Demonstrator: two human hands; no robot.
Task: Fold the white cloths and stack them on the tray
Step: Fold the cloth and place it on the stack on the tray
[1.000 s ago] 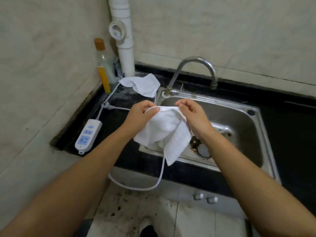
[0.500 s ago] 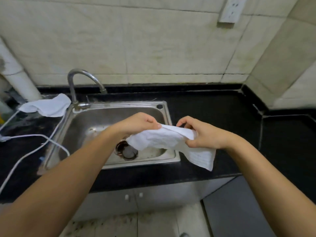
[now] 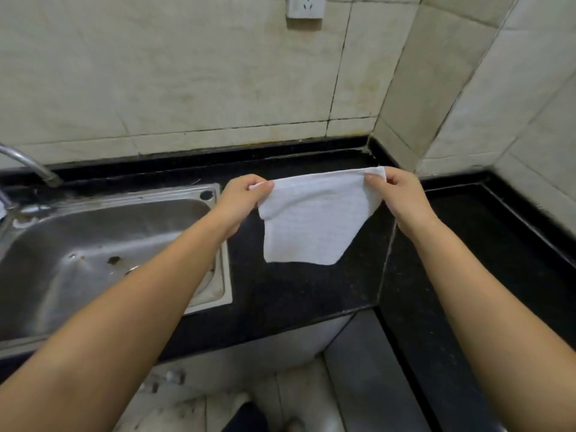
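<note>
Head view: a second ago the person held the cloth (image 3: 311, 219) bunched up over the sink (image 3: 93, 244). Now both hands have carried it to the right, over the black counter (image 3: 296, 294) between the sink and the corner of the wall, and pulled it out wide. That likely means the cloth is now ready for its first fold.

The left hand (image 3: 240, 198) pinches the top left corner with curled fingers and thumb. The right hand (image 3: 402, 194) pinches the top right corner the same way. The top edge runs tight between the two hands.

The cloth is white and small, with fine lines in its weave. It hangs down flat and looks almost square, but the bottom right corner is cut off at a slant, maybe tucked under. It hangs above the counter, and whether its bottom edge touches cannot be told.

No tray shows here, so the stack is yet to come
</note>
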